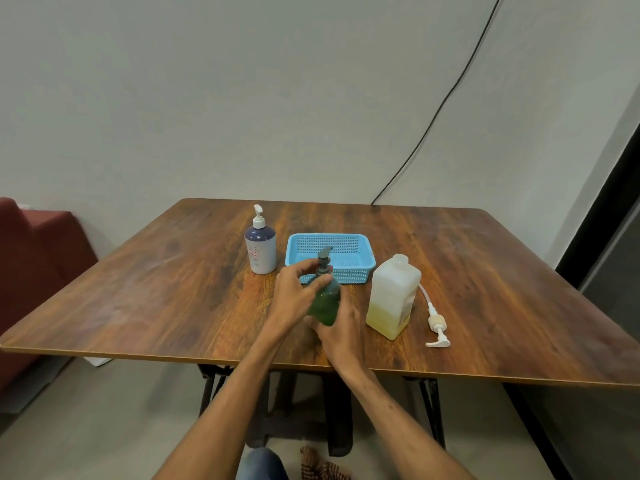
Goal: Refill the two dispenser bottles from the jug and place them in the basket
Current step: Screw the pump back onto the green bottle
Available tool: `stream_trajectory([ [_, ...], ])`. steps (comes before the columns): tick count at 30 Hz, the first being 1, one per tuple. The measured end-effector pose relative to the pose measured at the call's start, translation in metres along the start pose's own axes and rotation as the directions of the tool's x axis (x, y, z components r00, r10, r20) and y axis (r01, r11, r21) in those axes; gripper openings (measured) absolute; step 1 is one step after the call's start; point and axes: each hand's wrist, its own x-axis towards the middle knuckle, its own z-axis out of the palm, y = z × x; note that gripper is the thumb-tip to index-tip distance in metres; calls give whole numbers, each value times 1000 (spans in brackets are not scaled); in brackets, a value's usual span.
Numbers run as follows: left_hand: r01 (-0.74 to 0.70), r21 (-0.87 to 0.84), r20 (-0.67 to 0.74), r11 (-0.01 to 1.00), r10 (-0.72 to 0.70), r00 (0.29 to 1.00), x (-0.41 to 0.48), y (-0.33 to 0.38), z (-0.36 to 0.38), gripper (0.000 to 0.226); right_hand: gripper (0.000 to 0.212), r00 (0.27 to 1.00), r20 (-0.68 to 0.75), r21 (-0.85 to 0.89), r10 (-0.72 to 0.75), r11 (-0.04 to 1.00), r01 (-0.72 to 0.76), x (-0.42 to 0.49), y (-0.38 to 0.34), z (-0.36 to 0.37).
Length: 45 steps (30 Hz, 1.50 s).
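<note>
A green dispenser bottle [325,301] with a dark pump head stands tilted on the wooden table [156,282], in front of the blue basket [329,251]. My right hand [341,329] grips its lower body. My left hand [298,289] closes around its neck just under the pump. A white and navy dispenser bottle [260,245] with a white pump stands left of the basket. The translucent jug [393,297], uncapped and about a third full of yellow liquid, stands to the right. Its white pump [437,327] lies on the table beside it.
The basket holds nothing. A black cable [450,88] runs down the wall behind the table. A dark red seat [38,258] stands at the left, a dark door frame [602,216] at the right.
</note>
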Motion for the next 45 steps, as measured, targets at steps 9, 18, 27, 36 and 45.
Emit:
stream_trajectory([
  [9,-11,-17,-148,1000,9,989,-4,-2,8,45,82,1000,5,4,9,1000,-9,0,1,1],
  [18,19,-59,69,998,-14,997,-2,0,-11,35,87,1000,1,-2,-4,1000,4,0,2,2],
  [27,-55,-9,-248,998,51,967,-9,2,15,38,80,1000,-6,-2,7,1000,-7,1,5,5],
  [36,79,-151,154,985,-56,987,3,-5,-12,33,84,1000,6,-7,-11,1000,11,3,4,2],
  [45,-31,-76,-160,997,19,987,-1,-3,2,39,82,1000,6,-4,2,1000,-2,4,5,3],
])
